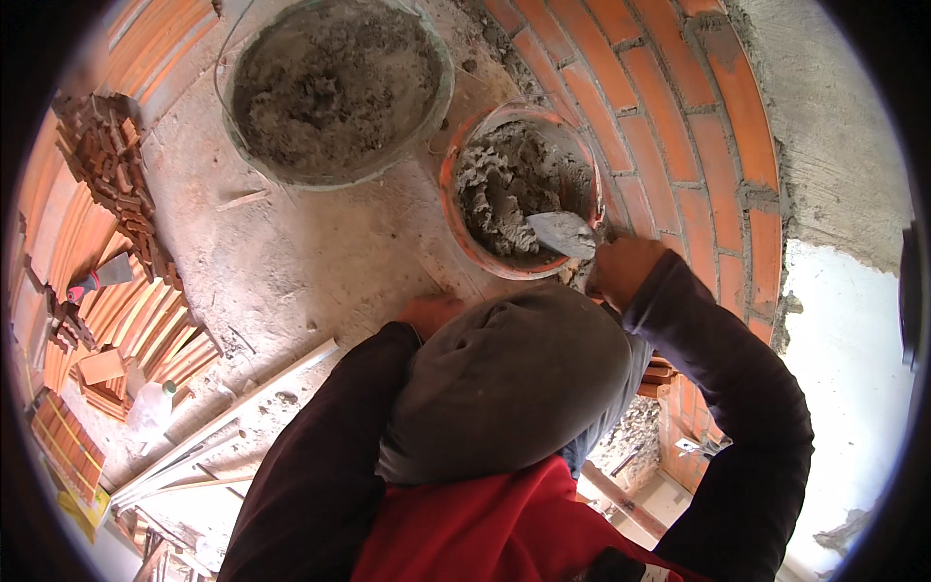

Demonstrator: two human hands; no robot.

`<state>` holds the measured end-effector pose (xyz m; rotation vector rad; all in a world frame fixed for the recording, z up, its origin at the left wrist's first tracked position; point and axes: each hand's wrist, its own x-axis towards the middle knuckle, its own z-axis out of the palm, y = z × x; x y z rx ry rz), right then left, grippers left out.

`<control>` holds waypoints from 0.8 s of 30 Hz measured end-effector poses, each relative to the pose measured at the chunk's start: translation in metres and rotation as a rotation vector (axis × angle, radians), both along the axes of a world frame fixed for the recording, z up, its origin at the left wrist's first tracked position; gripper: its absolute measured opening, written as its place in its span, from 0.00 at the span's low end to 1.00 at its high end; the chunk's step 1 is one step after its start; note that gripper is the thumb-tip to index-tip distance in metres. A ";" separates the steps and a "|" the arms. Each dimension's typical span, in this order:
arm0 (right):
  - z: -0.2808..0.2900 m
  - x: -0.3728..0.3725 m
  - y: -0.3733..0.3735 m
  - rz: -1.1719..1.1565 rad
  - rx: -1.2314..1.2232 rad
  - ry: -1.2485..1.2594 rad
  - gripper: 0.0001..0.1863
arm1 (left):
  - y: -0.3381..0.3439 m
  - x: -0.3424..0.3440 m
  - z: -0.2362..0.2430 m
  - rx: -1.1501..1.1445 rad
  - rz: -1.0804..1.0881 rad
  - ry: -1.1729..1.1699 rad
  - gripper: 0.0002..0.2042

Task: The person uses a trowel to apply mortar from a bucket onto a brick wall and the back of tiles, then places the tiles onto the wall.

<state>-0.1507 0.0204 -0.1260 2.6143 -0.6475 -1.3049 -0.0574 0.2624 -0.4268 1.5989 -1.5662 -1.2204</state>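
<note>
My right hand (623, 272) is closed round the handle of a trowel (564, 235). The trowel's grey blade rests over the near right part of an orange-rimmed bucket (448, 184), with its tip at the wet grey mortar (499, 179) inside. Beside my bent knee, my left hand (431, 312) shows only in part. Its fingers are hidden, so I cannot make out whether it holds anything. A larger round tub (291, 178) of mortar stands farther off, left of the bucket.
A brick wall (669, 136) with mortar joints rises close on the right. Stacked bricks (160, 320) line the left, with a red-handled trowel (102, 277) on them. Near these lie a clear plastic bottle (148, 407) and long pale strips (233, 412) on the dusty floor (291, 262).
</note>
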 end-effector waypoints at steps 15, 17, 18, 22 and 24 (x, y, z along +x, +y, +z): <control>0.059 0.023 -0.032 0.046 -0.130 -0.189 0.08 | 0.004 0.000 -0.008 -0.059 -0.029 -0.061 0.12; 0.051 0.022 -0.019 0.113 -0.145 -0.357 0.09 | 0.005 0.000 -0.009 -0.071 -0.016 -0.066 0.12; 0.045 0.022 -0.010 0.142 -0.156 -0.437 0.10 | 0.005 -0.002 -0.010 -0.087 -0.007 -0.061 0.12; 0.014 0.028 -0.002 0.036 0.096 0.103 0.08 | 0.005 -0.004 -0.014 -0.075 0.004 -0.052 0.12; 0.047 0.036 -0.013 0.056 -0.040 0.020 0.08 | 0.006 -0.007 -0.016 -0.064 0.018 -0.044 0.12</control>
